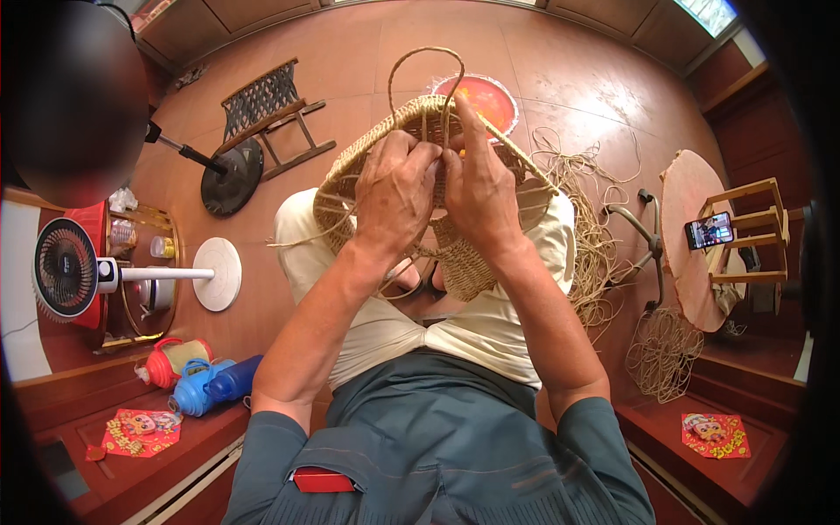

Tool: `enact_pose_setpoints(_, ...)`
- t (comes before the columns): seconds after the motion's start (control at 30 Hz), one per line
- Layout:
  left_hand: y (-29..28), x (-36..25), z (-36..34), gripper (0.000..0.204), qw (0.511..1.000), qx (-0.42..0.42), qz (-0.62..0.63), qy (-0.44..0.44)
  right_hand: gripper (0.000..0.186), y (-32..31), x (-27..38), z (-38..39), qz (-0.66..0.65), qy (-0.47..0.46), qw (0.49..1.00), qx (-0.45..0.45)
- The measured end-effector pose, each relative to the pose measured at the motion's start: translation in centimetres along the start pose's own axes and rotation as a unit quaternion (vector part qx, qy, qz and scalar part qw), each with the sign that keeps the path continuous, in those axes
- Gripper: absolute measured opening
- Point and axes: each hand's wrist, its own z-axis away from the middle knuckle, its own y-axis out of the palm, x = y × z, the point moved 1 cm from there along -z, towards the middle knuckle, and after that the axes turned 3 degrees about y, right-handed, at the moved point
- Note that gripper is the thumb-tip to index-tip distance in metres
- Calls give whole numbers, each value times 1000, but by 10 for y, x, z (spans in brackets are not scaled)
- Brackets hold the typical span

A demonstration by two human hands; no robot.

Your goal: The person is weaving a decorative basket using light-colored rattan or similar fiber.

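A straw-coloured woven basket (472, 269) rests across my lap, between my knees. From its far rim rises a loop of twisted straw cord (426, 49). My right hand (479, 188) is closed, pinching the cord between thumb and fingers, its index finger pointing up along it. Close beside it, my left hand (394, 188) is closed too, with its fingertips on the cord strands at the basket's middle. Both hands hide part of the weave and the exact grip. A loose cord end (293, 242) sticks out at the basket's left.
Tangled straw cord (582, 227) lies on the floor at the right. Behind the basket is a red basin (477, 101). A folding stool (280, 122), a fan (70, 269) and flasks (206, 385) are at the left. A round-topped stool (687, 201) carries a phone (709, 231) on a wooden rack.
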Motion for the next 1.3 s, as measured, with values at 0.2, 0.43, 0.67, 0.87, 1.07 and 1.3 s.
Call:
enact_pose_setpoints(0.2, -15, -22, 17, 13, 999, -17, 2, 28, 67, -14, 11, 25, -76, -25, 995, -59)
enact_pose_setpoints(0.43, -25, -28, 36, 14, 1000, -5, 4, 2, 52, -2, 8, 51, -101, -58, 989, -96)
enact_pose_setpoints(0.67, -13, -21, 10, 15, 999, 20, 28, 4, 28, 13, 0, 37, -447, 191, 861, -150)
enact_pose_setpoints(0.87, -11, -24, 6, 17, 995, -62, 26, 77, 21, -28, -16, 25, -550, 237, 799, -51)
enact_pose_setpoints(1.07, 12, -32, -6, 10, 996, -27, -4, 86, 25, -106, -45, 12, -473, 244, 845, -52)
enact_pose_setpoints(1.3, 24, -28, -16, 13, 997, 1, -36, 64, 25, -207, -122, 31, -445, 252, 837, -194)
